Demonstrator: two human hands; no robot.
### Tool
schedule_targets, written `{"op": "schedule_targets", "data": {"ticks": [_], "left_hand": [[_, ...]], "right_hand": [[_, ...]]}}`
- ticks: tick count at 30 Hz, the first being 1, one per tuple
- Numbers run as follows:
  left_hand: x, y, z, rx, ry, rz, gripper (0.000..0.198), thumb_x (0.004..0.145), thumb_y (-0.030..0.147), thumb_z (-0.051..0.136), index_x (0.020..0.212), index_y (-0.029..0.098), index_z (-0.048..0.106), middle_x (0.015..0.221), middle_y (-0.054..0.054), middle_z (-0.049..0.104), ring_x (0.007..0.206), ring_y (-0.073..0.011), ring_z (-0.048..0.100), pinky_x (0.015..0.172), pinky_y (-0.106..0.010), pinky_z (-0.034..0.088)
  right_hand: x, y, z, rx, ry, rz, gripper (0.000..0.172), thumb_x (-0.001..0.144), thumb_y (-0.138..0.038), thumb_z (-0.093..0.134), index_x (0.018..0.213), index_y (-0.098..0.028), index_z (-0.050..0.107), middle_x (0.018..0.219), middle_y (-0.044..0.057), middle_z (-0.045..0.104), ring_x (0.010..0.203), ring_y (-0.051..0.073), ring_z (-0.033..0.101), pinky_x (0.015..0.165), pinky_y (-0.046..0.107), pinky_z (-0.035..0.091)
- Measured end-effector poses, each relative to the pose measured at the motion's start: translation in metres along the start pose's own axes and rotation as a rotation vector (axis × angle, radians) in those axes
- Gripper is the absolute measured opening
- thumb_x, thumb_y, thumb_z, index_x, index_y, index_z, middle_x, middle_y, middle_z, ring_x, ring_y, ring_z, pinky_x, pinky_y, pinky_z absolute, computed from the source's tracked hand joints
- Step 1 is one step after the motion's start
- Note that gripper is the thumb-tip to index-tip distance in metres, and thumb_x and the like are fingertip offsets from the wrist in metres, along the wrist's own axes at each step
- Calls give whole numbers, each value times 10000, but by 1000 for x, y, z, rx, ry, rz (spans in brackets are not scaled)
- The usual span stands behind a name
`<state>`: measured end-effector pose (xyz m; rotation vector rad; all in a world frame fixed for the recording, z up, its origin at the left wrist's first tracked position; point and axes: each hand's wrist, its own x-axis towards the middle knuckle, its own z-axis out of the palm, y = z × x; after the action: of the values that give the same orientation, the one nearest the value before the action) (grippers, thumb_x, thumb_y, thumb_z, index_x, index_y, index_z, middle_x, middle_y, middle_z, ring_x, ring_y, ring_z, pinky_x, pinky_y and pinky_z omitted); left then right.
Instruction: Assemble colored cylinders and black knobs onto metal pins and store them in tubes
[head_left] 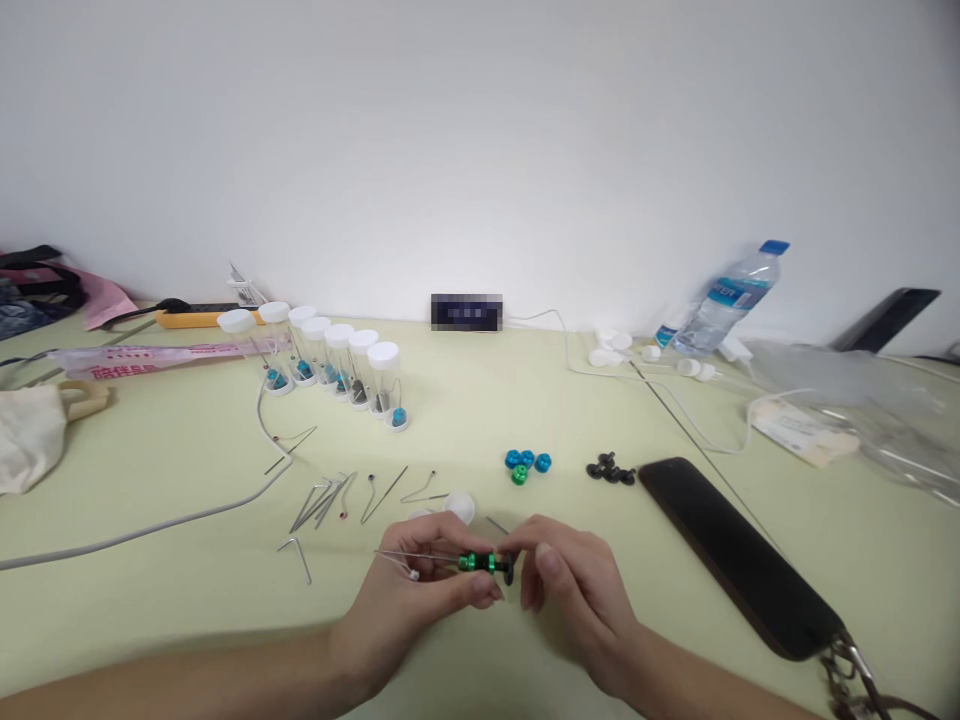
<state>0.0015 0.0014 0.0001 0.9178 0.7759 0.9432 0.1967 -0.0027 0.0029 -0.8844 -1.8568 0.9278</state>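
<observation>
Head view. The left hand [409,595] is gripping a green part [480,563] between thumb and fingers, in front of the person and above the table [465,410]. The part is lying nearly level, its black disc [509,570] facing the right hand [574,580] and its thin wires [409,555] running leftward across the left hand. The right hand is curling its fingers just beside the disc; whether it is gripping the disc cannot be told. The part is thus sitting between the two hands, within the left hand's grasp and at the right hand's fingertips.

Beyond the hands, a white cap [459,507] is resting near the left hand's fingers. Bent wires and keys [322,500] are lying to the left of it. Blue knobs [527,459] and a green knob [520,475] are clustering ahead of the right hand, with black screws [611,471] lying to their right. A phone [739,550] is lying farther right. White-capped tubes [384,385] are standing in a row at the back left, and a bottle [731,300] is leaning at the back right.
</observation>
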Motion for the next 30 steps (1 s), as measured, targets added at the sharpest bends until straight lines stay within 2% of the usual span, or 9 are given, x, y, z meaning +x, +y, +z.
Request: {"op": "schedule_targets", "data": {"ticks": [2, 4, 7, 11, 13, 17, 22, 27, 30], "left_hand": [[0, -1, 0, -8, 5, 3, 160, 686, 156, 782, 827, 175, 709, 755, -25, 738, 681, -120, 664, 667, -211, 513], [0, -1, 0, -10, -1, 3, 162, 684, 151, 783, 826, 172, 709, 762, -30, 741, 679, -120, 664, 667, -213, 513], [0, 0, 0, -25, -14, 3, 165, 677, 144, 787, 820, 172, 709, 738, -24, 738, 670, -119, 664, 667, -213, 513], [0, 1, 1, -24, 0, 0, 154, 683, 149, 784, 812, 178, 706, 738, -19, 741, 675, -114, 666, 666, -203, 510], [1, 1, 1, -16, 1, 4, 156, 686, 149, 783, 819, 181, 708, 750, -19, 741, 681, -112, 666, 668, -200, 509], [1, 0, 1, -20, -26, 5, 157, 689, 142, 780, 824, 185, 711, 746, -15, 738, 671, -108, 664, 673, -201, 511], [1, 1, 1, -29, -29, 24, 143, 697, 132, 772, 816, 187, 715, 748, -10, 733, 671, -100, 659, 665, -192, 510], [0, 2, 2, -38, -43, 12, 155, 687, 129, 779, 816, 187, 716, 729, -3, 726, 658, -103, 663, 662, -199, 517], [-1, 2, 3, -48, -39, 11, 146, 688, 132, 778, 806, 186, 710, 734, -4, 727, 659, -103, 661, 670, -205, 517]], "right_hand": [[0, 1, 0, 34, 18, 10, 319, 989, -293, 313, 1071, -202, 607, 785, 29, 609, 547, 104, 533, 564, 247, 430], [-1, 1, 0, 32, 20, -24, 325, 987, -295, 315, 1077, -197, 612, 745, 26, 601, 577, 118, 543, 590, 257, 435], [-1, 1, 0, -6, 23, -57, 352, 986, -276, 317, 963, -185, 656, 617, 14, 548, 623, 145, 544, 609, 269, 421], [-1, 2, 0, 13, 61, -2, 347, 991, -277, 304, 994, -182, 638, 733, 33, 585, 556, 118, 518, 577, 267, 421], [-2, 2, 0, 26, 60, -23, 341, 990, -285, 304, 1043, -185, 625, 777, 42, 588, 563, 119, 524, 587, 273, 432], [-1, 2, 0, 8, 31, -87, 354, 987, -272, 308, 1002, -183, 650, 667, 29, 554, 648, 156, 548, 603, 280, 427], [-2, 1, 0, 0, 44, -61, 332, 986, -275, 313, 1027, -177, 627, 699, 29, 561, 595, 138, 525, 601, 284, 422], [-1, 2, 0, -23, 36, -59, 370, 989, -265, 299, 898, -171, 645, 662, 29, 555, 613, 141, 532, 587, 271, 409], [-1, 2, 0, -12, 54, -33, 341, 989, -281, 303, 962, -168, 624, 704, 30, 565, 576, 127, 522, 580, 268, 418]]}}
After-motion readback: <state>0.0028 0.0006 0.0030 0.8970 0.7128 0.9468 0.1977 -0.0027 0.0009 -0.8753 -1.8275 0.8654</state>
